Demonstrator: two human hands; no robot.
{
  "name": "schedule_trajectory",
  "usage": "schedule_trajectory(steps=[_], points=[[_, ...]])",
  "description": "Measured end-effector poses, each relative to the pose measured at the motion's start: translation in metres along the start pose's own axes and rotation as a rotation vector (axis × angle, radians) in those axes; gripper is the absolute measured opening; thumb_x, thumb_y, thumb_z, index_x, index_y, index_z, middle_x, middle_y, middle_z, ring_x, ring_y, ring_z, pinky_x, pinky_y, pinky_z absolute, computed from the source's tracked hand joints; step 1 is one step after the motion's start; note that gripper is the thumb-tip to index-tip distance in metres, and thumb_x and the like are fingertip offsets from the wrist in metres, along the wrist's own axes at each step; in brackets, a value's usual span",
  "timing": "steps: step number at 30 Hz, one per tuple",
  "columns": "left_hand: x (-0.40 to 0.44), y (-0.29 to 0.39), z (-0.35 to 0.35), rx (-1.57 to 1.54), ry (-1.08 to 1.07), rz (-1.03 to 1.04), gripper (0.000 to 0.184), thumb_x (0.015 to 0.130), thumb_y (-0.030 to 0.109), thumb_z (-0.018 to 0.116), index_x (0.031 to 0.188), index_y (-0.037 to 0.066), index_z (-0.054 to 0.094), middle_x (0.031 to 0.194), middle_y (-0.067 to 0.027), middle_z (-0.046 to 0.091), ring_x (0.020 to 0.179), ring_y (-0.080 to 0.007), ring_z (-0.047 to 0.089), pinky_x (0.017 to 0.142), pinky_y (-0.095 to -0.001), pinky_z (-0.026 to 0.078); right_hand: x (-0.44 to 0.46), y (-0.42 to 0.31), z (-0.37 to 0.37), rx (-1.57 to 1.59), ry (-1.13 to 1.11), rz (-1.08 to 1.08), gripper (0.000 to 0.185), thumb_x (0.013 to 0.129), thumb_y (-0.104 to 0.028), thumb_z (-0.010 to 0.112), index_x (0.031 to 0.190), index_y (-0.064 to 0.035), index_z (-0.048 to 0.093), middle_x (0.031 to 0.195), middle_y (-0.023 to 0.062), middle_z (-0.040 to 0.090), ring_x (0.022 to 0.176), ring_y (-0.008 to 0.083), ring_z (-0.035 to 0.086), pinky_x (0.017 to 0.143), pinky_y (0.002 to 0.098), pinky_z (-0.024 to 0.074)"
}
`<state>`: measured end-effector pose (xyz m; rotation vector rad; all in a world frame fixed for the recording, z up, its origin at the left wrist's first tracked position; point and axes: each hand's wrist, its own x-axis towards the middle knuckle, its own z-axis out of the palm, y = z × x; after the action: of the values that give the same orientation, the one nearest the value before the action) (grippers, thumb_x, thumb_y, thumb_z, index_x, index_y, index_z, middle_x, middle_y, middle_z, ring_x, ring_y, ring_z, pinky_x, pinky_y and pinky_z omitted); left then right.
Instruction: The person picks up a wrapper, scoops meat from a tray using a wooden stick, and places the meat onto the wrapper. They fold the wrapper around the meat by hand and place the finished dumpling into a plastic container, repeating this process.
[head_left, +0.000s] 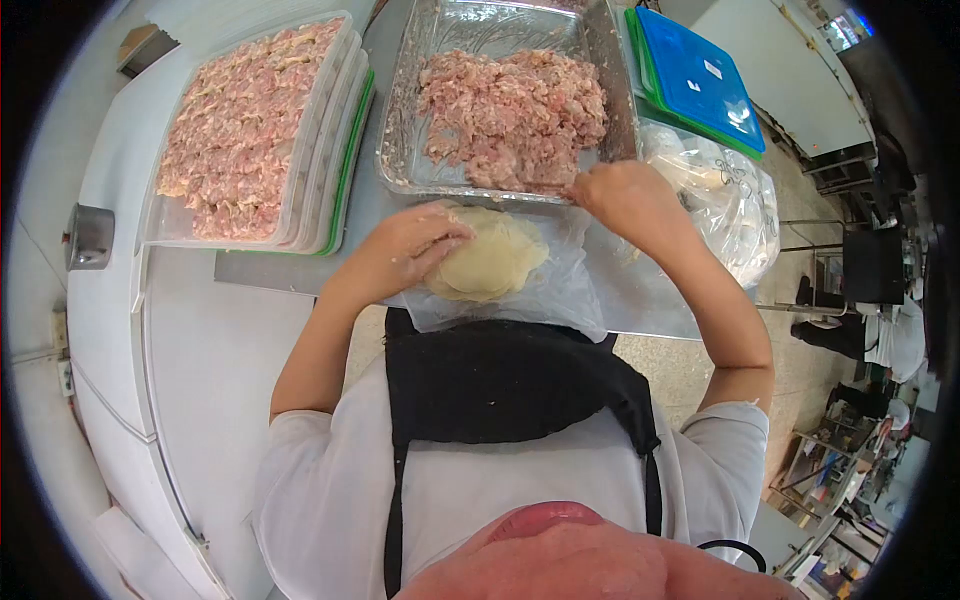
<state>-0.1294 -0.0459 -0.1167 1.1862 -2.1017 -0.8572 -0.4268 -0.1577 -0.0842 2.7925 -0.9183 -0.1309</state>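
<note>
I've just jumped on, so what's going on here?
A person's left hand touches a stack of thin, pale rounds lying on clear plastic. The right hand is at the near-right part of a metal pan holding minced meat. To the left, a plastic tray holds rows of meaty portions.

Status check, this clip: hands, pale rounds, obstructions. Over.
Left hand on stacked pale rounds. Right hand at tray's near rim, grip unclear. Rounds atop clear plastic. Filled bag beside right forearm.
</note>
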Motion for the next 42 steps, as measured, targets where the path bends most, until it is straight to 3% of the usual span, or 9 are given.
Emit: schedule_trajectory(steps=[4,6,9,17,25,31,35,40,42], points=[[-0.003,-0.03,0.029,0.031,0.111,-0.005,0.021,0.083,0.011,0.068,0.104,0.009,0.068,0.096,-0.0109,0.066,0.096,-0.0304,0.062,0.084,-0.0363,0.05,0.01,0.018,-0.028,-0.075,-0.118,0.046,0.023,0.089,-0.026,0.057,0.076,-0.0088,0.065,0.074,0.01,0.065,0.068,0.0283,0.066,0.057,0.0415,0.052],[-0.001,-0.039,0.035,0.044,0.148,0.009,0.025,0.083,0.015,0.069,0.107,0.01,0.068,0.101,-0.0115,0.064,0.096,-0.0297,0.061,0.081,-0.0367,0.05,0.021,0.019,-0.009,-0.104,0.119,0.087,0.023,0.089,-0.027,0.057,0.075,-0.0096,0.064,0.072,0.0098,0.064,0.067,0.0284,0.066,0.057,0.0415,0.0516],[-0.001,-0.054,0.033,0.031,0.097,-0.047,0.022,0.084,0.019,0.068,0.102,0.007,0.068,0.097,-0.0111,0.062,0.093,-0.0303,0.06,0.082,-0.037,0.049,0.017,-0.014,-0.007,-0.06,0.108,-0.02,0.012,0.078,-0.014,0.059,0.069,-0.0089,0.066,0.066,0.0098,0.065,0.064,0.0264,0.068,0.052,0.0381,0.0524],[0.004,-0.039,0.034,0.021,0.208,-0.018,0.017,0.087,0.021,0.065,0.096,0.007,0.07,0.091,-0.0097,0.065,0.087,-0.0302,0.061,0.078,-0.0369,0.05,0.041,-0.021,-0.011,-0.13,0.043,-0.056,0.021,0.087,-0.019,0.056,0.07,-0.0092,0.064,0.068,0.0102,0.066,0.065,0.0276,0.067,0.056,0.039,0.0528],[0.0,-0.044,0.029,-0.071,0.259,-0.016,0.017,0.088,0.02,0.065,0.098,0.008,0.07,0.094,-0.0099,0.065,0.088,-0.0306,0.061,0.078,-0.0386,0.049,0.045,-0.012,-0.011,0.945,-0.12,0.128,0.032,0.094,-0.032,0.053,0.094,-0.0053,0.07,0.082,0.0187,0.067,0.078,0.0371,0.066,0.071,0.0469,0.0512],[0.003,-0.042,0.041,0.051,0.189,-0.073,0.018,0.089,0.018,0.063,0.099,0.004,0.069,0.097,-0.013,0.064,0.086,-0.031,0.062,0.077,-0.038,0.05,0.066,-0.044,-0.01,0.304,-0.116,0.066,0.038,0.095,-0.034,0.052,0.085,-0.0014,0.067,0.08,0.0205,0.066,0.078,0.0374,0.065,0.07,0.0453,0.05],[-0.001,-0.031,0.038,-0.147,0.305,-0.02,0.019,0.089,0.017,0.064,0.102,0.003,0.068,0.097,-0.0128,0.064,0.086,-0.0278,0.062,0.077,-0.0347,0.05,0.066,-0.018,-0.015,0.75,0.002,0.078,0.032,0.093,-0.034,0.057,0.09,-0.0052,0.07,0.078,0.0169,0.066,0.073,0.0355,0.064,0.066,0.0435,0.0489],[0.0,-0.006,0.011,-0.364,0.256,0.044,0.02,0.09,0.016,0.063,0.104,0.002,0.067,0.095,-0.0103,0.065,0.086,-0.0224,0.063,0.077,-0.0311,0.05,0.039,0.01,-0.034,0.527,0.104,0.15,0.032,0.093,-0.036,0.056,0.091,-0.0088,0.073,0.081,0.0159,0.068,0.077,0.0332,0.066,0.069,0.0454,0.0507],[0.005,-0.005,0.009,-0.328,0.137,-0.15,0.022,0.092,0.019,0.061,0.105,0.002,0.066,0.095,-0.009,0.067,0.087,-0.0185,0.063,0.08,-0.0294,0.049,0.027,0.008,-0.04,0.336,0.098,0.149,0.031,0.093,-0.035,0.056,0.091,-0.0098,0.073,0.081,0.0155,0.068,0.076,0.0332,0.066,0.069,0.0451,0.0507]])
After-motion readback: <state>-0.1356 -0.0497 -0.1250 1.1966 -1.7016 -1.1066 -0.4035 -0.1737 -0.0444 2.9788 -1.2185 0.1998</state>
